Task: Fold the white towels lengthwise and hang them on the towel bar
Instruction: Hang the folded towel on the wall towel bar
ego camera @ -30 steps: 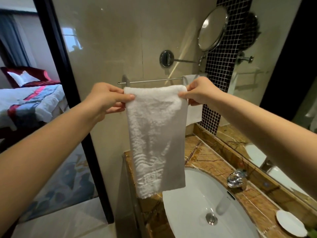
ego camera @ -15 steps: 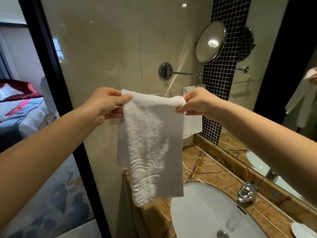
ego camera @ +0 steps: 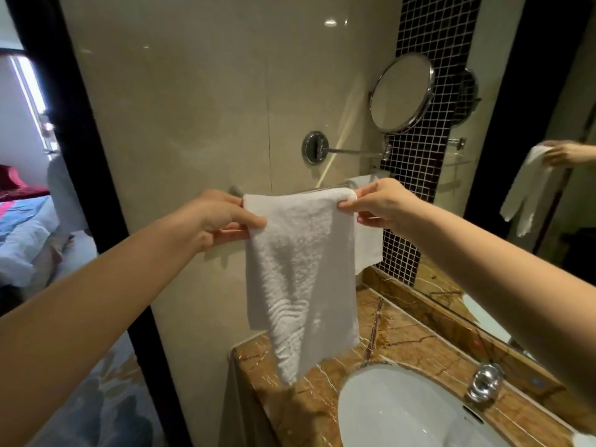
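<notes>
A folded white towel [ego camera: 300, 272] is draped over the chrome towel bar [ego camera: 325, 189] on the beige wall, with one layer hanging behind and the front layer reaching down to the counter edge. My left hand [ego camera: 219, 217] pinches its upper left edge. My right hand [ego camera: 380, 204] pinches its upper right corner at the bar. A second white towel [ego camera: 369, 250] hangs on the bar behind my right hand, mostly hidden.
A round shaving mirror [ego camera: 401, 93] on a chrome arm sticks out above the bar. Below lie a brown marble counter [ego camera: 300, 411], a white basin [ego camera: 403, 414] and a chrome tap [ego camera: 485, 380]. The wall mirror [ego camera: 548, 156] is at right, a dark door frame [ego camera: 87, 156] at left.
The towel has moved forward and over the bar, and its back layer now hangs behind. Both hands keep their pinch on the top corners and have moved closer to the wall.
</notes>
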{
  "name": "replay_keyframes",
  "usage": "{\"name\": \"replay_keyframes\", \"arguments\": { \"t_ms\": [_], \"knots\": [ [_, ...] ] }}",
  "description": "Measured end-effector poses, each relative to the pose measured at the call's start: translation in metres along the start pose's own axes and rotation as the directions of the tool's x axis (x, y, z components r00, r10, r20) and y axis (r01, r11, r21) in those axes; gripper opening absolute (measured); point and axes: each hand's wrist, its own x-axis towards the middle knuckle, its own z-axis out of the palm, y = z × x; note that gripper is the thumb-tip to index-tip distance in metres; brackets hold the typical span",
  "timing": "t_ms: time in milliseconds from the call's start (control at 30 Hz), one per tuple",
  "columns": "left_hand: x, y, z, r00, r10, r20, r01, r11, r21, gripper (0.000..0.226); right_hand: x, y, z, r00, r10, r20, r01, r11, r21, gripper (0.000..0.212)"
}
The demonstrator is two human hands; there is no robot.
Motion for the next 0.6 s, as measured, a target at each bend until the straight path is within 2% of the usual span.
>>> {"name": "replay_keyframes", "arguments": {
  "t_ms": [167,333,467,600],
  "knots": [
    [0.022,0.002,0.003,0.999,0.0,-0.052,0.001,1.0,0.014,0.007,0.017,0.001,-0.005,1.0,0.0,0.006,0.0,1.0,0.031,0.021],
    [0.039,0.013,0.013,0.999,0.018,-0.047,-0.017,1.0,0.002,0.006,0.044,-0.006,-0.018,0.999,-0.039,0.027,0.039,0.999,0.017,0.017],
    [0.049,0.029,0.015,0.997,0.073,-0.015,-0.071,0.992,0.102,0.03,0.066,-0.014,-0.026,0.995,-0.093,0.022,0.093,0.996,0.005,0.017],
    [0.063,0.043,0.016,0.994,0.101,-0.036,-0.095,0.983,0.155,0.019,0.089,-0.019,-0.031,0.99,-0.141,0.015,0.141,0.99,0.031,0.015]
  ]
}}
